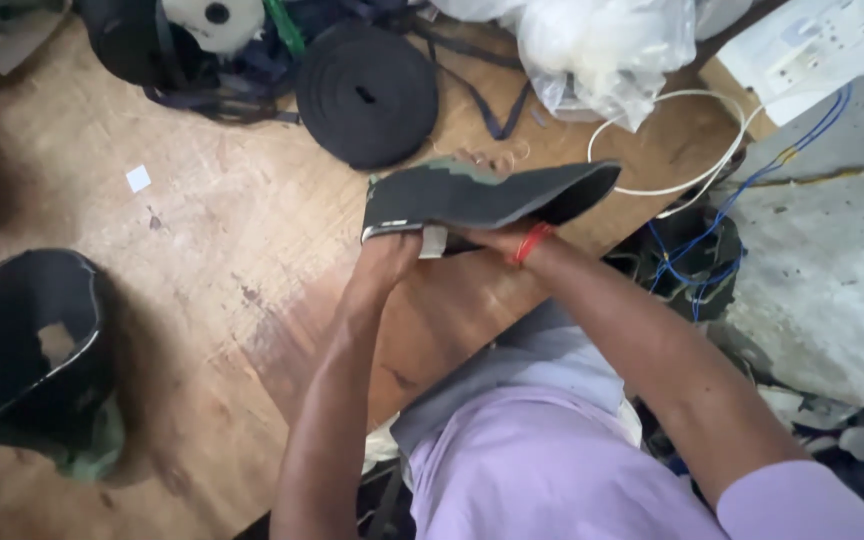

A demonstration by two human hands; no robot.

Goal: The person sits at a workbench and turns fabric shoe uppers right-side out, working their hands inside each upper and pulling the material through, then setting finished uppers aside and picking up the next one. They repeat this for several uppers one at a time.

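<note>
Both of my hands hold a flat padded fabric piece point(482, 195), camouflage green on top with a black lining, above the wooden table point(202, 260). My left hand point(392, 255) grips its left end near a grey edge strip. My right hand point(497, 240), with a red band at the wrist, is mostly hidden under the piece's middle and holds it from below.
A black webbing roll point(367, 95) lies at the table's back, with dark straps and another spool point(214, 18) beside it. Clear plastic bags point(602, 50), a white power strip point(822, 40), white and blue cables point(722, 170). A black fabric shell point(32, 350) stands at left.
</note>
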